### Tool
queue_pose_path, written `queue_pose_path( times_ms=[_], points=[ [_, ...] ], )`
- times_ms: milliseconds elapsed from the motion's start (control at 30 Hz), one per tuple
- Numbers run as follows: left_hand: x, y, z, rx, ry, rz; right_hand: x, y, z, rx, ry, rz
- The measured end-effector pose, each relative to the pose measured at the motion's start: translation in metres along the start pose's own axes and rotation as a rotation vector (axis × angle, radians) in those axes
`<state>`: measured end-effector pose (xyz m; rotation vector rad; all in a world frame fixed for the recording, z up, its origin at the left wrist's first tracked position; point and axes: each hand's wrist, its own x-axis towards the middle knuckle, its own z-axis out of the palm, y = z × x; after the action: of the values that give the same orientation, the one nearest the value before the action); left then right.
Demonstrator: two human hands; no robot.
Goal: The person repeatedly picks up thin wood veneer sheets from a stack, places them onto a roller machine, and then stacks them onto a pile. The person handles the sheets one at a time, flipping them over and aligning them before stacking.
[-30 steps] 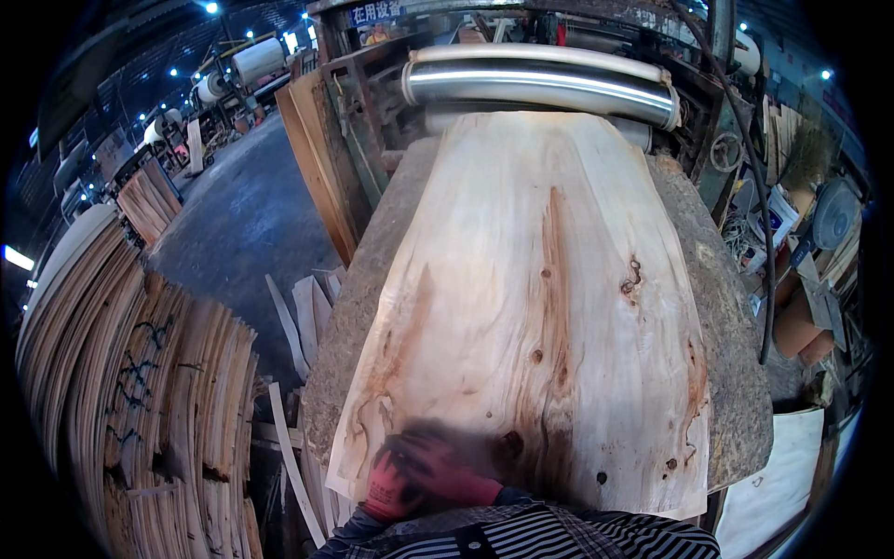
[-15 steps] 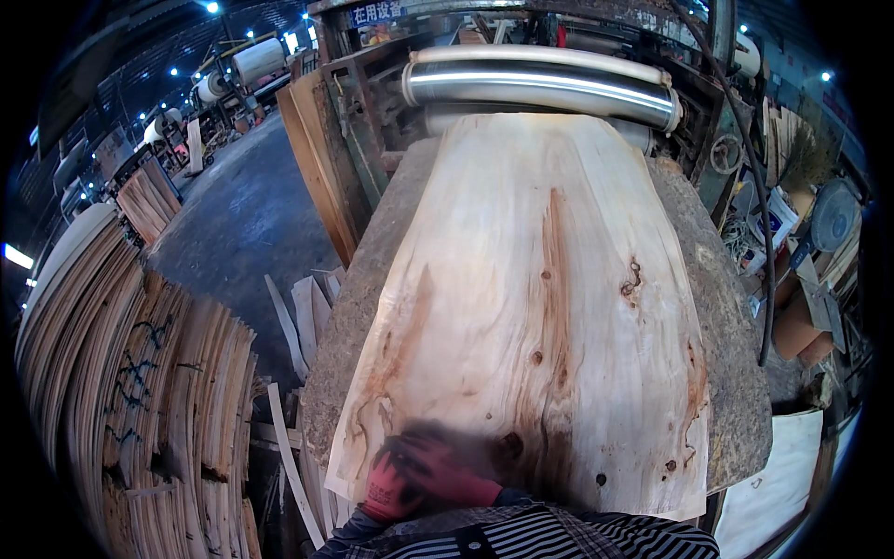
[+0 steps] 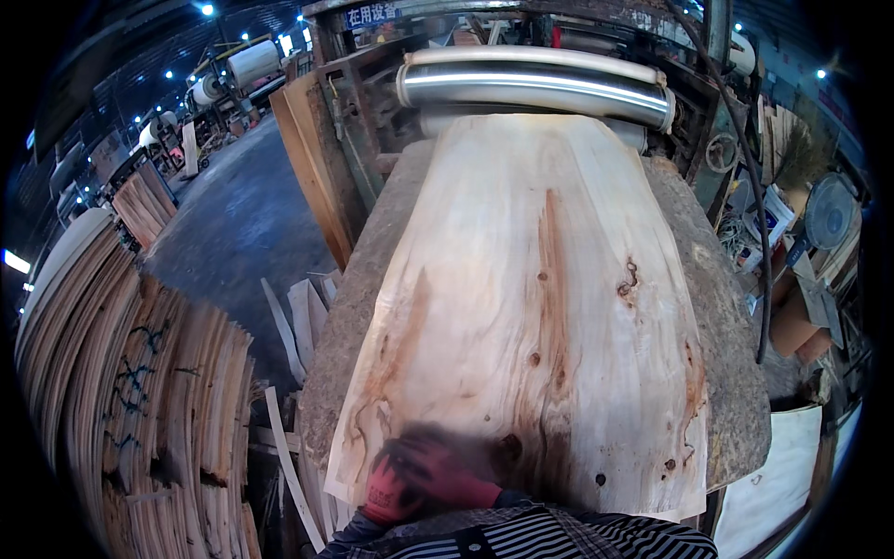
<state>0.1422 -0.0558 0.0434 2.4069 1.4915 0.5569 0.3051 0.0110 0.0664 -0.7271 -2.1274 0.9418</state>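
A wide, pale veneer sheet with brown streaks and knots lies in front of me, its far end close to the metal rollers. Over its near left corner my two hands are together, in red gloves with dark fingers. My left hand is at the corner, and my right hand reaches across and overlaps it. The dark fingertips are blurred and partly hide one another, so their grip is unclear. Nothing held shows between them.
A shiny roller spans the far end of the worn table. Tall stacks of veneer stand at left, beside loose strips. At right are a fan, a hanging black cable and another pale sheet.
The view has shifted very slightly. My hands stay together over the near left corner, and the veneer sheet has not visibly moved on the table.
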Motion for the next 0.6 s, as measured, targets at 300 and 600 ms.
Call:
queue_pose_path(
  times_ms=[300,600],
  points=[
    [-0.004,-0.008,0.009,-0.009,-0.011,-0.006,-0.001,0.005,0.0,0.024,-0.056,0.042],
    [0.007,0.016,-0.013,-0.056,0.069,0.058,-0.006,-0.004,0.002,0.006,0.026,-0.007]
  ],
)
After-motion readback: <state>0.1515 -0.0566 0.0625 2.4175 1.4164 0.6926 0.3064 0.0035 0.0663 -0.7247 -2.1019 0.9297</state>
